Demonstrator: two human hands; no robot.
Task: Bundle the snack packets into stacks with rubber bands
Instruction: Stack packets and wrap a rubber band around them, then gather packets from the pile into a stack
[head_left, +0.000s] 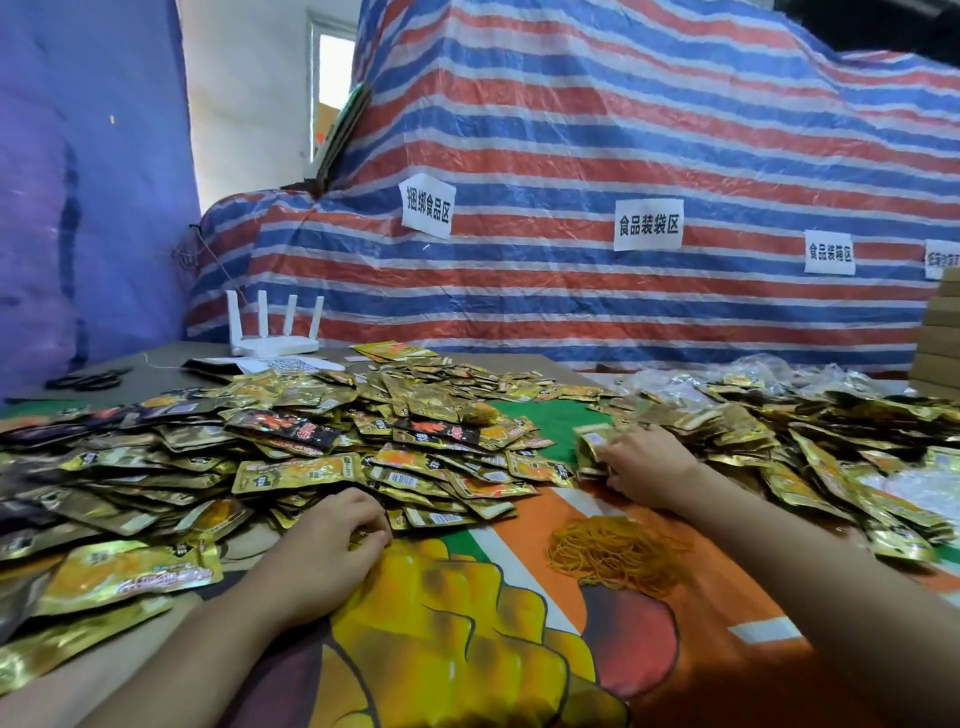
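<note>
A wide heap of loose gold and black snack packets (270, 457) covers the left and middle of the table. My left hand (332, 540) lies at the heap's near edge, fingers curled over a gold packet at its fingertips. My right hand (644, 467) holds a stack of gold packets (595, 449) standing on the cloth, at the left edge of a second pile of packets (831, 441) on the right. A mound of yellow rubber bands (613, 553) lies on the cloth between my forearms.
The table wears a colourful printed cloth (467, 623). A white router (275, 343) and black scissors (88, 380) lie at the back left. Clear plastic bags (727, 374) sit behind the right pile. A striped tarp (623, 156) with paper labels rises behind; cardboard boxes (940, 332) stand far right.
</note>
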